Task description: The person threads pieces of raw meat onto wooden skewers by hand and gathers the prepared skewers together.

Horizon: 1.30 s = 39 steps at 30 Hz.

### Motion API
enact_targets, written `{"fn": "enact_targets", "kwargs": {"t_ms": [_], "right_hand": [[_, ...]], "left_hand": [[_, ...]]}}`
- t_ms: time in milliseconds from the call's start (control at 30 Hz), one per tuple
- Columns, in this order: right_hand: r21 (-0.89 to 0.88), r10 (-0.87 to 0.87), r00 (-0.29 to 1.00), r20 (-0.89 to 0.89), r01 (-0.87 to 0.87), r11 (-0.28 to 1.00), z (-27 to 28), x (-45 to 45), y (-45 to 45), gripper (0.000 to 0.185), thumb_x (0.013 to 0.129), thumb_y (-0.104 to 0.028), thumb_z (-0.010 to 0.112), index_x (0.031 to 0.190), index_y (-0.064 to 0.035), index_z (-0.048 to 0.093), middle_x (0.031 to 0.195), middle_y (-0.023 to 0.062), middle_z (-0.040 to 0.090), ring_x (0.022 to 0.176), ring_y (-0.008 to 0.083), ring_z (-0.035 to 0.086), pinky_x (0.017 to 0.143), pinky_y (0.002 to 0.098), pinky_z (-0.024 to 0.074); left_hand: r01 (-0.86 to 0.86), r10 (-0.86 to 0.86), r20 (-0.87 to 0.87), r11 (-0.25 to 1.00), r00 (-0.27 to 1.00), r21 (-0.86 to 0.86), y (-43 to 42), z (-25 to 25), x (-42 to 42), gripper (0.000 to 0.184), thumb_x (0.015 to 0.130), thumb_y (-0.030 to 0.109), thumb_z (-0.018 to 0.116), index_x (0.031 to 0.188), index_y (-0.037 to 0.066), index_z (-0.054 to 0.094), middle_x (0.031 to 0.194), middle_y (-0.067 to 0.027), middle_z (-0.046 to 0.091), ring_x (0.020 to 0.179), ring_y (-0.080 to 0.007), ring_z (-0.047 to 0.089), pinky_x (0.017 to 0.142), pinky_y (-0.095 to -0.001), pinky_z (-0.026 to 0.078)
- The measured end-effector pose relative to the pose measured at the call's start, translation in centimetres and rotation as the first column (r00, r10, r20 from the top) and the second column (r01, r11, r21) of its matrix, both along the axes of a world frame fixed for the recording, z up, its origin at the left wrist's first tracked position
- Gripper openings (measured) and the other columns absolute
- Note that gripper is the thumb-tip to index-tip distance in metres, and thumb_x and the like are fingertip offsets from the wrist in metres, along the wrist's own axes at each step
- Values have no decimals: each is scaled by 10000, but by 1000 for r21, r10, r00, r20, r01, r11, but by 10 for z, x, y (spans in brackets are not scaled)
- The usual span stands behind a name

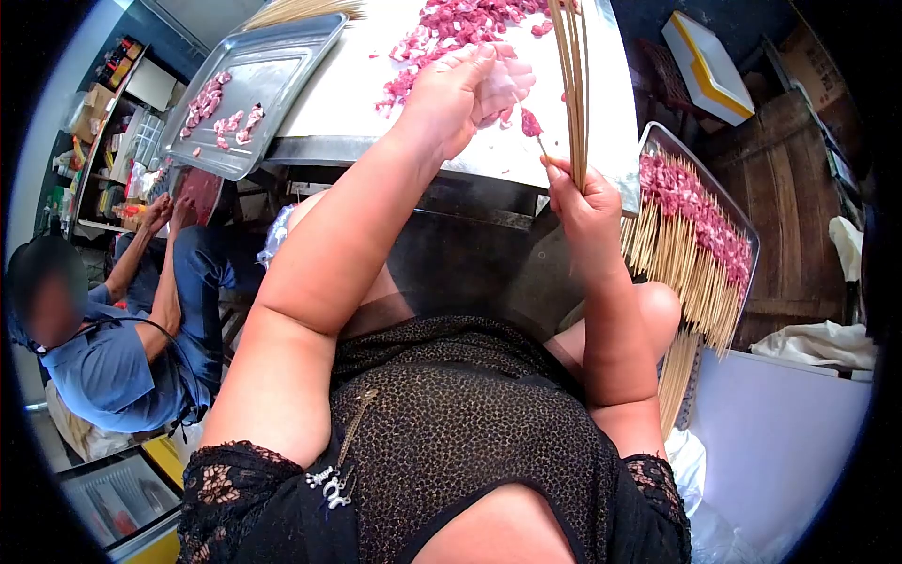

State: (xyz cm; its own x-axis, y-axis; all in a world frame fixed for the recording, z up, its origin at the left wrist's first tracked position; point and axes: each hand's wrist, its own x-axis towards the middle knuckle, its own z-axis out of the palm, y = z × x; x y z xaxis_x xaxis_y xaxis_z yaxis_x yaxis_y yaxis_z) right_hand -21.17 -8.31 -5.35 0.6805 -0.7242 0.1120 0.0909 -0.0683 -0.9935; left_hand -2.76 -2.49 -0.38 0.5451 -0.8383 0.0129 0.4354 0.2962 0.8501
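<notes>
My left hand (460, 99) hovers over the white table beside a spread pile of raw meat pieces (451, 33). Its fingers are smeared by motion, so I cannot tell whether they hold anything. In my right hand (587, 202), closed near the table's front edge, is an upright bundle of wooden skewers (573, 94). One more skewer sticks out from the thumb side of this hand, tilted toward my left hand, with a single piece of meat (532, 123) at its tip.
A metal tray (282, 89) with some meat pieces stands at the left of the table (329, 117). To the right, another tray holds many finished-looking meat skewers (695, 221). A foam box (709, 70) lies behind it. Another person (122, 348) sits at the left.
</notes>
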Motion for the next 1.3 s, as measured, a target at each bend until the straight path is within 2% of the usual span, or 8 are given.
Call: {"fn": "enact_targets", "kwargs": {"t_ms": [100, 200, 733, 1000, 1067, 1133, 1200, 1300], "right_hand": [[-38, 11, 1000, -3, -11, 999, -3, 0, -2, 188, 888, -90, 548, 1027, 7, 631, 607, -72, 446, 519, 0, 364, 455, 158, 267], [-70, -7, 999, -38, 4, 998, -1, -1, -4, 170, 867, -94, 567, 980, 1, 652, 616, -48, 504, 532, 23, 436, 488, 181, 354], [255, 59, 995, 78, -77, 964, 8, 8, 0, 214, 889, -134, 551, 1034, 6, 623, 619, -37, 501, 499, 22, 402, 450, 169, 302], [-95, 42, 997, -70, -49, 994, -12, 6, 7, 207, 894, -118, 542, 1056, -16, 622, 626, -30, 516, 503, 28, 418, 458, 171, 322], [-144, 36, 999, -28, -40, 989, -12, 5, 9, 198, 890, -100, 544, 1045, -8, 625, 625, -30, 510, 511, 30, 421, 465, 173, 323], [126, 29, 999, 38, -33, 991, -5, 5, 12, 193, 882, -77, 550, 1038, 14, 618, 625, -32, 504, 520, 33, 423, 473, 172, 322], [150, 16, 997, 80, -28, 988, -5, 5, 13, 196, 881, -85, 556, 1032, 26, 613, 626, -34, 504, 515, 30, 419, 465, 169, 314], [156, -11, 995, 103, -5, 988, -4, 0, 4, 209, 880, -99, 559, 1049, 14, 607, 624, -34, 509, 495, 27, 410, 443, 168, 294]], "left_hand": [[-11, 11, 1, 1000, 1000, 25, 0, 6, -5, 278, 955, 165, 383, 1120, -39, 473, 1065, -222, 584, 963, -318, 606, 859, -404, 507], [12, -12, -20, 1000, 1000, -7, -3, 2, -7, 262, 949, 146, 384, 1103, -40, 485, 1055, -237, 582, 953, -325, 609, 847, -409, 511], [63, -65, -48, 997, 997, -54, -7, -7, -30, 199, 917, 86, 408, 1051, -34, 494, 975, -211, 602, 921, -324, 609, 845, -450, 502], [-165, 161, -147, 986, 976, -14, -10, -4, -29, 146, 840, 56, 405, 944, -10, 484, 692, -58, 486, 591, -160, 484, 648, -338, 499], [-100, 86, -200, 993, 976, -64, -14, -7, -33, 109, 839, 83, 396, 890, 15, 464, 658, -45, 450, 539, -154, 425, 554, -322, 442], [-44, 31, -195, 997, 980, -65, -13, -8, -44, 100, 838, 100, 401, 878, 27, 458, 644, -35, 425, 528, -149, 412, 547, -317, 433], [58, -69, -201, 996, 977, -62, -15, -13, -49, 119, 854, 125, 414, 913, 28, 449, 638, -22, 392, 527, -136, 393, 544, -316, 432], [164, -165, 81, 986, 983, 24, -16, -11, -42, 303, 913, 284, 467, 1046, 12, 465, 786, -64, 509, 681, -163, 513, 653, -322, 472]]}}
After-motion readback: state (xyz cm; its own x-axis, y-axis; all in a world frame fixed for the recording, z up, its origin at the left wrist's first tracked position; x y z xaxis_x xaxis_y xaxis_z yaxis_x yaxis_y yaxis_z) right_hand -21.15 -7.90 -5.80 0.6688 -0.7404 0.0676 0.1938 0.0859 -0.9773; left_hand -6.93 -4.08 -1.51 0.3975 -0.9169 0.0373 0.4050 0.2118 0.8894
